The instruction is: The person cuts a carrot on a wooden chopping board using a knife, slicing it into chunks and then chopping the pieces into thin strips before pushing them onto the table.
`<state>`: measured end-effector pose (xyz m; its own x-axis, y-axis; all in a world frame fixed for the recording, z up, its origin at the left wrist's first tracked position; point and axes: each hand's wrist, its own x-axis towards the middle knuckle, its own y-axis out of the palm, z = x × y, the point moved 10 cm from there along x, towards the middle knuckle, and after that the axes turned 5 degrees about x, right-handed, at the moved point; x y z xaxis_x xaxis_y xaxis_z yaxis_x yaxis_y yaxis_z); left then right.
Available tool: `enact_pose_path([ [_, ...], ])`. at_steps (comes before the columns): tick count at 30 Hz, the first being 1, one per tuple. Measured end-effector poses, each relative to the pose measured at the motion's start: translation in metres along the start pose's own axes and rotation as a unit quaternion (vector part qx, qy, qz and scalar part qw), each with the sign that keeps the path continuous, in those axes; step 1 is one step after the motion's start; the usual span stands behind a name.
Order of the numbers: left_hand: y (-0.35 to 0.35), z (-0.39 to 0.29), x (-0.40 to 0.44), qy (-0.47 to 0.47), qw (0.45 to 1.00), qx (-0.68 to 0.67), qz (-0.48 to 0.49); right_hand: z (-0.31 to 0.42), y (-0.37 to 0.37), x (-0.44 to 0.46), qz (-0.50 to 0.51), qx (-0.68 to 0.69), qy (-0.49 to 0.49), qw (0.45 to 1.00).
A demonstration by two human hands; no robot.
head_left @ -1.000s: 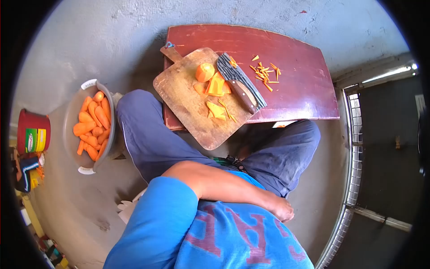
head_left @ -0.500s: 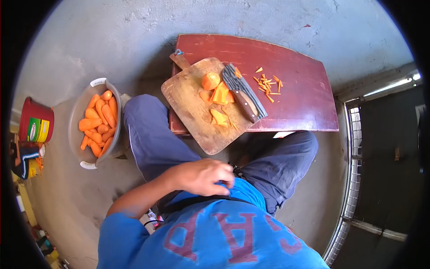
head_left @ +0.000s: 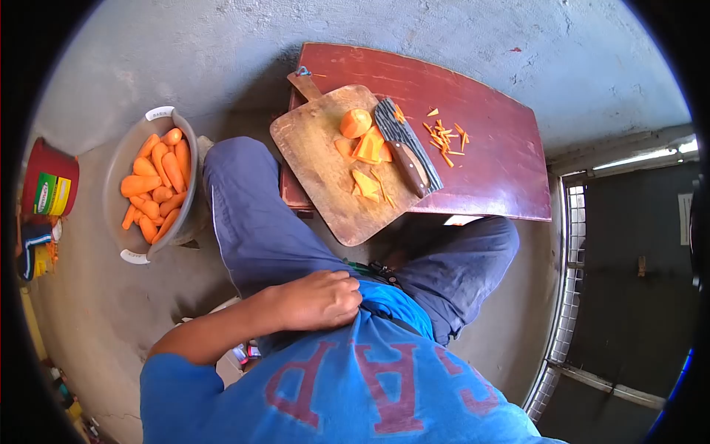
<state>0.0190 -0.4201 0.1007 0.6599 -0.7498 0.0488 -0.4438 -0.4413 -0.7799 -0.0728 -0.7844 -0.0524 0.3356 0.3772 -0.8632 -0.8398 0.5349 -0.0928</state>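
Left grip (head_left: 318,301) has curled in, blue shirt (head_left: 344,403) bunched at its fingers.

Red bucket (head_left: 52,164), left — pale blue wall (head_left: 458,33) — dark panel (head_left: 636,296), right.

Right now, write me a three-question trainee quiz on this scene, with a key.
1. Which of the person's hands shows: A) left, B) right, C) both?
2. True or false: the person is holding the knife.
3. Fill in the blank: the grey basin holds a pile of ____.

Key:
1. A: the left hand, closed on the blue shirt.
2. False: the knife lies along the cutting board's edge.
3. Carrots.
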Motion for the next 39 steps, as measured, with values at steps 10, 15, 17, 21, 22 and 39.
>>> enact_pose_path([
  [10, -0.012, 0.001, 0.005, -0.025, 0.992, 0.105, -0.064, 0.01, -0.006, 0.006, -0.013, 0.005, -0.026, 1.0],
  [15, 0.003, 0.044, 0.033, -0.048, 0.99, 0.06, -0.121, 0.012, -0.01, 0.01, -0.009, -0.007, -0.029, 1.0],
  [17, 0.042, 0.054, 0.058, -0.032, 0.994, 0.066, -0.077, 0.01, -0.009, 0.012, -0.004, -0.012, -0.025, 1.0],
  [21, 0.066, 0.077, 0.046, -0.065, 0.996, -0.034, -0.048, 0.007, -0.006, 0.011, 0.003, -0.018, -0.017, 1.0],
  [22, 0.057, 0.078, 0.033, -0.104, 0.993, -0.057, -0.009, 0.007, -0.007, 0.012, 0.003, -0.019, -0.016, 1.0],
  [39, -0.055, 0.075, 0.013, -0.135, 0.949, -0.283, -0.015, 0.337, -0.109, -0.032, -0.228, -0.223, -0.409, 0.855],
])
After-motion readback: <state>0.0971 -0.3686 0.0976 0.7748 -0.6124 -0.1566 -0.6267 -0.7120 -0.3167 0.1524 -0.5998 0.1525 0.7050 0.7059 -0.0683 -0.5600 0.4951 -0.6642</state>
